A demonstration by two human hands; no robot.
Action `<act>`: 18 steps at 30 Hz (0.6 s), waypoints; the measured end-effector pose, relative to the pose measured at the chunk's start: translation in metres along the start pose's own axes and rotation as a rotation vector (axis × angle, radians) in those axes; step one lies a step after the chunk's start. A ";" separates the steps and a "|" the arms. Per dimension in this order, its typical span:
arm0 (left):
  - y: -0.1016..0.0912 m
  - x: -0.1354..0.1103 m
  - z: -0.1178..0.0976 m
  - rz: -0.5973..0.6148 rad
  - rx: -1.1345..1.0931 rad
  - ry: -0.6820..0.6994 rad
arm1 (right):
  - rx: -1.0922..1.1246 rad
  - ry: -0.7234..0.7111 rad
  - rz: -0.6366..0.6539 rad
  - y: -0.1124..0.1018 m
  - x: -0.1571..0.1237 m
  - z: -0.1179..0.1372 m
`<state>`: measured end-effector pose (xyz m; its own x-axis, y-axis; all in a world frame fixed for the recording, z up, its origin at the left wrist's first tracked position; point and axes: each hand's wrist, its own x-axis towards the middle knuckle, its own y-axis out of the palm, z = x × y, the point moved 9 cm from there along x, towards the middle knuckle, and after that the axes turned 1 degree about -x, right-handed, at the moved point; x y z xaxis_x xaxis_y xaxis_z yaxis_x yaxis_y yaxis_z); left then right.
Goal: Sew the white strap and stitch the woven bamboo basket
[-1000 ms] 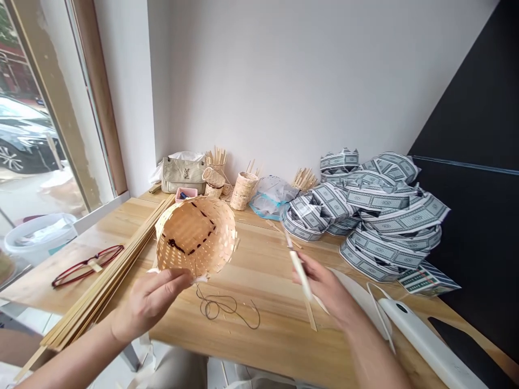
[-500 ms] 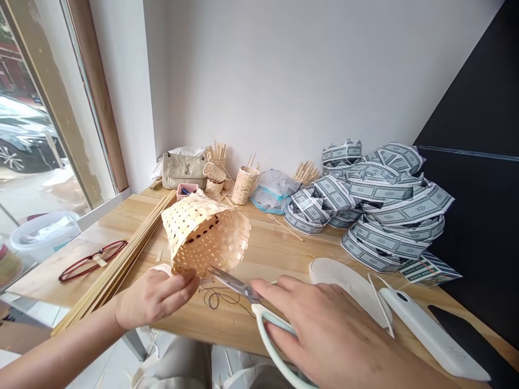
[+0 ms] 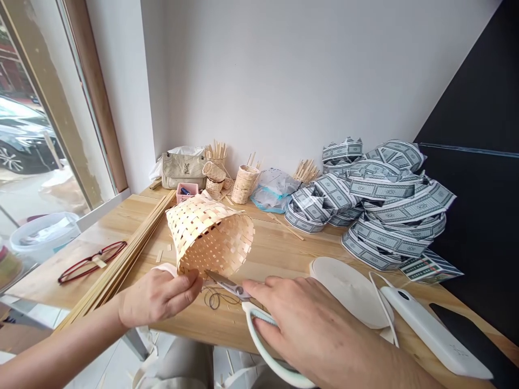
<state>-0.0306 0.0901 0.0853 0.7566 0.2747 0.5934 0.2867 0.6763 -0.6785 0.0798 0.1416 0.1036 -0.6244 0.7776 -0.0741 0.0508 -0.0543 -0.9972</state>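
A woven basket (image 3: 198,227) of pale flat strips lies tilted on its side above the table, its open mouth turned toward me and to the right. My left hand (image 3: 162,294) pinches the lower rim of it. In my right hand (image 3: 312,324) is a pair of scissors (image 3: 239,289) with pale green handles. The blade tips touch or nearly touch the rim close to my left fingertips; whether they cut a strip there I cannot tell. A dark thin thread (image 3: 214,300) lies looped on the table beneath the blades.
Long bamboo strips (image 3: 121,265) and red-framed glasses (image 3: 93,262) lie at the left. Small woven baskets (image 3: 244,185), a handbag (image 3: 184,170) and a pink box (image 3: 187,192) stand behind. On the right are stacked patterned paper crowns (image 3: 393,216), a white roll (image 3: 351,289) and a white device (image 3: 433,332).
The basket and my left hand have shifted slightly right. My right hand has moved a little left with the scissors, and the blade tips are now closer to the basket's rim.
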 end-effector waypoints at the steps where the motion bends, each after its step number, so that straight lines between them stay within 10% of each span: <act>1: 0.001 0.000 0.000 0.002 -0.003 0.003 | -0.023 0.005 0.028 0.002 0.002 0.001; 5: 0.004 -0.003 0.001 0.014 -0.018 -0.006 | -0.064 0.034 0.096 0.008 0.001 -0.005; 10: 0.007 -0.018 0.013 -0.012 -0.019 -0.130 | 0.195 0.064 -0.295 -0.010 -0.015 -0.052; 14: 0.002 -0.030 0.036 -0.167 -0.132 -0.398 | 0.125 0.500 -0.133 0.039 -0.005 -0.139; 18: -0.001 -0.032 0.052 -0.309 -0.335 -0.663 | 0.096 0.603 0.002 0.093 0.024 -0.180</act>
<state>-0.0858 0.1159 0.0889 0.1381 0.5286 0.8376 0.6666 0.5759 -0.4733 0.2098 0.2683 0.0103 -0.0715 0.9936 -0.0872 -0.0364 -0.0899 -0.9953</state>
